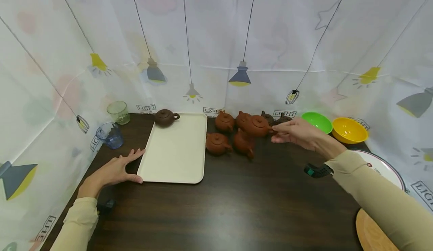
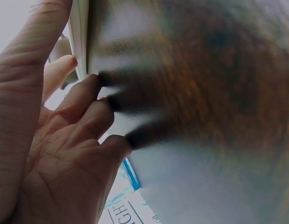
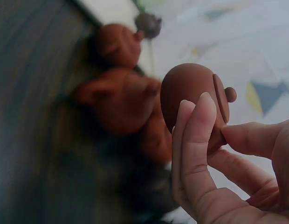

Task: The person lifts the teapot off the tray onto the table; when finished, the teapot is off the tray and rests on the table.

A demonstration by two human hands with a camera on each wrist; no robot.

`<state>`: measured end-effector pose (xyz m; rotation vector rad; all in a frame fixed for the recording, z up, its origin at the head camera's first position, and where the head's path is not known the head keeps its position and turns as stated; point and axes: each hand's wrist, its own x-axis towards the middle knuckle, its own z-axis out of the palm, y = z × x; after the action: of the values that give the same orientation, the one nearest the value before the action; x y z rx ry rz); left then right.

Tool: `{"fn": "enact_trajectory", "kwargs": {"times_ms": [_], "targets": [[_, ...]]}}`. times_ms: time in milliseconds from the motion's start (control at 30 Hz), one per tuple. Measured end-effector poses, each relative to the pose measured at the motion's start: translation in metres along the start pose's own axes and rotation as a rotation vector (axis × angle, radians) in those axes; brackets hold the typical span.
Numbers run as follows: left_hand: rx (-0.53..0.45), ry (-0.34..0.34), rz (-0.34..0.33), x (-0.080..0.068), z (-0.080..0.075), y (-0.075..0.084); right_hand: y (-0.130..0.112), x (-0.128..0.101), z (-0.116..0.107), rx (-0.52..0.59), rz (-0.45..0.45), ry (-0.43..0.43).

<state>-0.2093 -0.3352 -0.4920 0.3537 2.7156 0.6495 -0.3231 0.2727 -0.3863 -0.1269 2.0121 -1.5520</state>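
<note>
At far left, our left hand (image 1: 113, 172) lies flat on the dark table (image 1: 236, 202), fingers straight, thumb and fingertips touching the near-left corner of the cream tray (image 1: 174, 149); it holds nothing. Beyond that hand stand a blue glass (image 1: 109, 135) and a green glass (image 1: 118, 112). One dark teapot (image 1: 165, 117) already sits on the tray's far corner, well away from either hand. Moving right, our right hand (image 1: 297, 132) pinches a red-brown teapot (image 1: 258, 126) by its handle, thumb against fingers, lifted clear in the wrist view. Just left of that grip, four more red-brown pots (image 1: 230, 134) wait on the table; two dark ones sit behind it. Judging by this: one placed, one in hand, six left. Right of the grip: green bowl (image 1: 317, 122), yellow bowl (image 1: 349, 130). Backdrop labels read "LIGHT" (image 1: 146, 107).
</note>
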Motion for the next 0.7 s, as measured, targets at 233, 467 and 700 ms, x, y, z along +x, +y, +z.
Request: {"fn": "enact_trajectory", "kwargs": {"times_ms": [233, 467, 700], "targets": [[0.011, -0.005, 0.013, -0.002, -0.005, -0.002, 0.056, -0.018, -0.019, 0.017, 0.061, 0.034], [0.022, -0.012, 0.008, -0.002, -0.004, -0.002, 0.089, -0.017, -0.017, 0.060, 0.095, 0.049], [0.020, -0.023, 0.012, 0.001, -0.003, 0.001, 0.095, -0.020, -0.013, 0.008, 0.066, 0.069]]}}
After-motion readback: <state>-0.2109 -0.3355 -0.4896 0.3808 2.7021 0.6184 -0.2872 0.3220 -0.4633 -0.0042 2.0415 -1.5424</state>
